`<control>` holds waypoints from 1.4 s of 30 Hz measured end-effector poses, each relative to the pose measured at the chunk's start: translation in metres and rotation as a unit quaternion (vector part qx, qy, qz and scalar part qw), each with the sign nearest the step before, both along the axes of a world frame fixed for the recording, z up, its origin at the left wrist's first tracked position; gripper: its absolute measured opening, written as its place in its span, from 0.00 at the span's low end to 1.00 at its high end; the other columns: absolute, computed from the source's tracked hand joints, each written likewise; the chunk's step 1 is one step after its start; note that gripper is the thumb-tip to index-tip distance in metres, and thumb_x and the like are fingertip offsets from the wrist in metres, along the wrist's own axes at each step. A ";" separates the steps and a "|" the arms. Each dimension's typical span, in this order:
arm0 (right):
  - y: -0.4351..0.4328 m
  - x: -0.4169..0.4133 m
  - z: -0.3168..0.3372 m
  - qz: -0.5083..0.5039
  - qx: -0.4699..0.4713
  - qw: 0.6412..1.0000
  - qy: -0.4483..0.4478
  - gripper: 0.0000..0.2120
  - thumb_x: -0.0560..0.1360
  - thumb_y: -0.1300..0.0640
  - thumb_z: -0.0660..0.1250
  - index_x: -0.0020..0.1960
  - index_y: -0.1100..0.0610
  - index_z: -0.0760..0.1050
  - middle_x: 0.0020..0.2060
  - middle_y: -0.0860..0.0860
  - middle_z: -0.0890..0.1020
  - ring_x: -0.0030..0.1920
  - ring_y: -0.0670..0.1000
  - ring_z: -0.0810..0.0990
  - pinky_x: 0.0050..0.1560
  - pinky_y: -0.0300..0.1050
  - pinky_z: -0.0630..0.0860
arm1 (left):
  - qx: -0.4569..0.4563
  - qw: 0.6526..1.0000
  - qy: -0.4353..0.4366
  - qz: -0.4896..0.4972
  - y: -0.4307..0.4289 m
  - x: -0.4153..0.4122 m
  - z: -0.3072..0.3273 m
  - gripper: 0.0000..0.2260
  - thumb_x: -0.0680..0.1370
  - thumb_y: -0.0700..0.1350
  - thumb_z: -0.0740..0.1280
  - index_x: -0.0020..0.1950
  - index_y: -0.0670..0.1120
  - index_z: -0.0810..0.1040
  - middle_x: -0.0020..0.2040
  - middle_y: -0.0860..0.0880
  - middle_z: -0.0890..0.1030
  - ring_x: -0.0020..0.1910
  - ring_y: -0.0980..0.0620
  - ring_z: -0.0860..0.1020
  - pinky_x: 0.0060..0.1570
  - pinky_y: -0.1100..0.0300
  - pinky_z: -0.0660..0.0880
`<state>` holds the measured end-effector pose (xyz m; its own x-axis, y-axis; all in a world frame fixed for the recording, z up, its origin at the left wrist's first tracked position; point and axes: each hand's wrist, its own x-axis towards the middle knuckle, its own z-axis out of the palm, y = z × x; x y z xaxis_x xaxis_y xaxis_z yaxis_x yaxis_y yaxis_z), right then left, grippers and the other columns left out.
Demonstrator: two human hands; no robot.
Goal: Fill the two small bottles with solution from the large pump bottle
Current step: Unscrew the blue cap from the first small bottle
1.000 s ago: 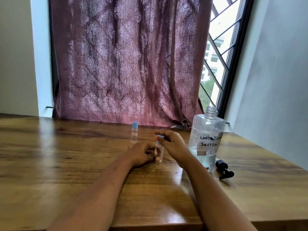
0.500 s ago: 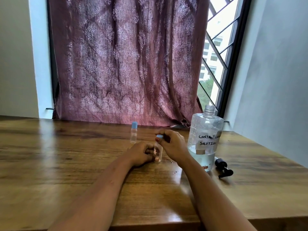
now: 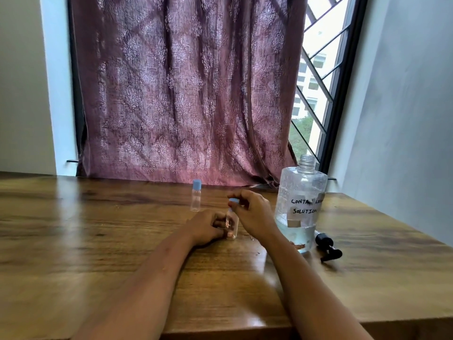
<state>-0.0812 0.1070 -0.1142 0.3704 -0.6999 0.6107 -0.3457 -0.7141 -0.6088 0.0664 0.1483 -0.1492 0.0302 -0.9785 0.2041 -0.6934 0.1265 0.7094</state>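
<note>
Head view: 2 small bottles (image 3: 232, 224) (image 3: 196, 196), 1 large bottle (image 3: 301, 204).

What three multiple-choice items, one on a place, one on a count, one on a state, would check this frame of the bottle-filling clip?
1. Where does the black pump head lie?
A. On the table, right of the large bottle
B. Screwed onto the large bottle
C. In the left hand

2. How many blue caps show?
A. One
B. Two
C. Three

3. What state is the large bottle in?
A. Full and closed
B. Lying on its side
C. Upright, neck open, partly filled

Answers:
1 A, it rests on the wooden table beside the bottle's base.
2 B, one on the far small bottle, one under the right hand on the near small bottle, which the left hand steadies.
3 C, its bare threaded neck shows and liquid sits low.
</note>
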 end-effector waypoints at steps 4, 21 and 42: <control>0.007 -0.002 0.005 0.058 0.063 0.995 -0.045 0.12 0.74 0.59 0.67 0.57 0.53 0.78 0.53 0.46 0.79 0.52 0.42 0.75 0.44 0.24 0.67 | -0.004 1.000 0.008 -0.008 -0.003 -0.001 0.000 0.16 0.71 0.35 0.69 0.58 0.46 0.80 0.52 0.50 0.85 0.55 0.55 0.81 0.63 0.52 0.73; 0.009 0.001 0.001 0.035 0.090 0.995 -0.029 0.17 0.72 0.53 0.71 0.59 0.54 0.75 0.52 0.47 0.76 0.54 0.46 0.75 0.52 0.36 0.70 | -0.014 1.000 0.003 -0.005 0.000 -0.003 0.001 0.13 0.72 0.39 0.71 0.47 0.57 0.77 0.49 0.54 0.83 0.53 0.58 0.80 0.64 0.53 0.73; -0.002 0.001 -0.001 -0.028 -0.017 0.999 0.011 0.07 0.72 0.55 0.70 0.50 0.53 0.81 0.43 0.50 0.81 0.43 0.47 0.77 0.43 0.34 0.69 | 0.001 1.000 -0.010 0.000 -0.002 0.000 0.001 0.15 0.72 0.41 0.70 0.58 0.52 0.80 0.54 0.52 0.84 0.56 0.55 0.80 0.64 0.49 0.72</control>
